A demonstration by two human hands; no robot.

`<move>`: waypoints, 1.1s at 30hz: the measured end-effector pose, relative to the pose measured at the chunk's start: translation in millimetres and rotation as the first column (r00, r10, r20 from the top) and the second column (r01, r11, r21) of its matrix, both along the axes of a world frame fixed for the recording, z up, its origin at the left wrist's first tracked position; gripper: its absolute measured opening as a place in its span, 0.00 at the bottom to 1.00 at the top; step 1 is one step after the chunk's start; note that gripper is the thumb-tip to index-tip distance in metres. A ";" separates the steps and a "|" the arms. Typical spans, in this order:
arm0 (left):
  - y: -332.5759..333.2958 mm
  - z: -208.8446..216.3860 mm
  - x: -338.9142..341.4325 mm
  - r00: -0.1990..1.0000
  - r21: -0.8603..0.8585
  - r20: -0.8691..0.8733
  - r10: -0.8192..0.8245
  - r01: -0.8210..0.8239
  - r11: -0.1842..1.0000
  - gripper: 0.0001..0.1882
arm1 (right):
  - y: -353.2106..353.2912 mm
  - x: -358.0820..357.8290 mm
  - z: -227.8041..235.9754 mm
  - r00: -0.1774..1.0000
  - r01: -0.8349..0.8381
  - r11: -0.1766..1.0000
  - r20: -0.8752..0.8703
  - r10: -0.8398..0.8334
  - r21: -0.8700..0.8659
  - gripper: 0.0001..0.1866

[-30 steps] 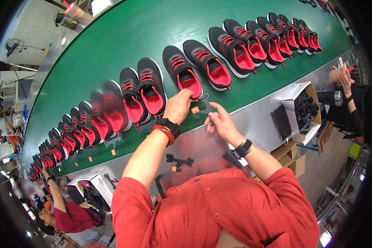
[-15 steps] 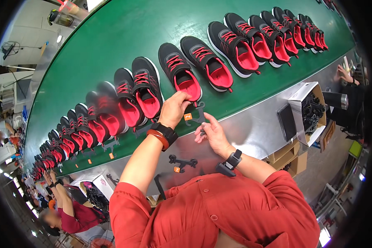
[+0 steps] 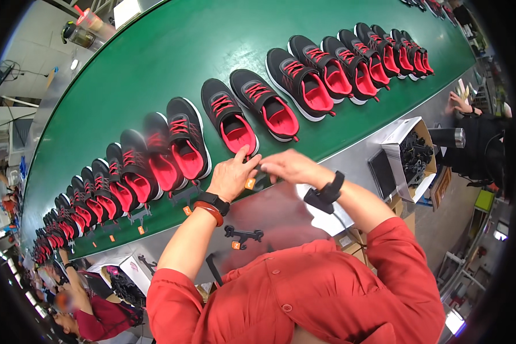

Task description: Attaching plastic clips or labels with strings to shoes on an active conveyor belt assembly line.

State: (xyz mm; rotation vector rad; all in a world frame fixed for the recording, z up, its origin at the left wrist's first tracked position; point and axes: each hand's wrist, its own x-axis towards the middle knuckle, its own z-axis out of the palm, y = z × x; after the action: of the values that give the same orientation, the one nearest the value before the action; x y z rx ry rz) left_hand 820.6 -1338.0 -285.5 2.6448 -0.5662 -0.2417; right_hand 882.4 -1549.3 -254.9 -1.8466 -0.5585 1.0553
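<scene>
A black sneaker (image 3: 229, 117) with red laces and a pink-red lining points its heel toward me. At that heel my left hand (image 3: 230, 179) is closed in a pinch, and the gripped spot is partly hidden. Below the fingers shows part of a black plastic shoe hanger (image 3: 260, 184) with an orange tag. From the right, my right hand (image 3: 295, 167) reaches over with its fingers together at the hanger's upper end, covering much of it. The matching sneaker (image 3: 264, 103) stands just to the right.
Sneaker pairs line the green table (image 3: 258, 46) on both sides. Another hanger (image 3: 243, 234) lies on the metal ledge before me. A box of hangers (image 3: 411, 155), a dark flat case (image 3: 381, 172) and a tumbler (image 3: 448, 137) are at right. Co-workers' hands (image 3: 463, 104) show at both sides.
My right hand has moved up from beside the hanger to its upper end, its fingers now together. My left hand stays at the sneaker's heel. The shoes sit lower and further left in view.
</scene>
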 end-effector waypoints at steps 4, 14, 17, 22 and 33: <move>2.3 15.6 3.5 0.994 0.094 -0.093 0.061 -0.053 0.994 0.28 | -30.9 48.2 14.8 0.696 0.123 0.992 0.715 -0.067 -0.026 0.21; -3.5 20.9 -5.4 0.920 -0.001 -0.284 0.272 -0.284 0.959 0.18 | -30.5 62.9 -26.2 0.355 -0.245 0.881 0.809 0.469 -0.404 0.11; -3.8 16.8 -4.7 0.918 -0.014 -0.284 0.276 -0.292 0.956 0.17 | -5.1 56.7 -7.0 0.257 -0.246 0.873 0.840 0.479 -0.422 0.11; -3.2 17.5 -7.5 0.910 -0.047 -0.276 0.308 -0.333 0.942 0.16 | 14.0 49.6 -8.8 0.195 -0.267 0.838 0.825 0.530 -0.476 0.03; -0.7 23.0 -33.1 0.922 -0.130 -0.136 0.362 -0.378 0.917 0.26 | 12.0 30.7 -3.0 0.529 -0.049 0.984 0.831 0.172 -0.172 0.10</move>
State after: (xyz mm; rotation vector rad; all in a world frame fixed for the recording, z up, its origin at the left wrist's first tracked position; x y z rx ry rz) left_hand 787.5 -1338.6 -262.5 2.5069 -0.0374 -0.2154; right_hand 913.1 -1537.4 -257.9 -2.4239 -1.2107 0.1554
